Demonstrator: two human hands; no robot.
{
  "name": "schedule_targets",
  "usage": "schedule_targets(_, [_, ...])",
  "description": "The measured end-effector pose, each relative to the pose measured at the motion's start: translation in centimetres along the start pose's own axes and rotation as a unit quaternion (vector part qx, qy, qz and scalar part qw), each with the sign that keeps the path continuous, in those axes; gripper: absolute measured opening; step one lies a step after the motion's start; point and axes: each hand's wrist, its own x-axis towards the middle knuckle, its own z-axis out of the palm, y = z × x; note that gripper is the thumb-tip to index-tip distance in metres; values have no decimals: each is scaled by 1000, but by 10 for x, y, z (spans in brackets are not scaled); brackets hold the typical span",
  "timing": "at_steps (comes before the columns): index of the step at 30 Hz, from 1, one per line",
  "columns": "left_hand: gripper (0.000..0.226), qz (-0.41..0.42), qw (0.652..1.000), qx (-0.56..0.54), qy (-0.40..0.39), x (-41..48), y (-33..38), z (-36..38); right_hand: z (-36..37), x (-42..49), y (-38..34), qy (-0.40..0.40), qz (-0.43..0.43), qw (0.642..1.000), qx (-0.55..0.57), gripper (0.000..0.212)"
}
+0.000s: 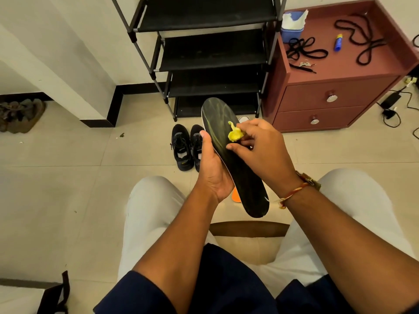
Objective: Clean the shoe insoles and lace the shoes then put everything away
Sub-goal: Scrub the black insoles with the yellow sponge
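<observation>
A black metal shoe rack (210, 48) stood far, a smooth reddish cabinet (335, 91) on its right. The flat, elongated black insole (235, 159) ran near-to-far, toe pointing away, above the knees. The left hand (212, 168) gripped its edge; the right hand (263, 150) pinched a crumpled yellow wad (234, 134) against it.

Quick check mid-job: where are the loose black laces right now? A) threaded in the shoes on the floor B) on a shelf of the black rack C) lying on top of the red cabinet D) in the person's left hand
C: the loose black laces lie on top of the red cabinet, beside a small blue and yellow tube.
</observation>
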Motion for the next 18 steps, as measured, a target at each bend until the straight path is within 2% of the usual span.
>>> schedule_targets(4, [76,-9,1000,11,-3,1,-1,-4,-1,-1,-3,53,-36,995,-72,24])
schedule_targets(11, [81,-10,1000,-11,20,10,-1,-15,10,-25,-35,-28,-94,987,-127,20])
schedule_targets(18, [75,4,1000,21,7,-2,-1,-2,-1,7,-14,72,-57,984,-153,16])
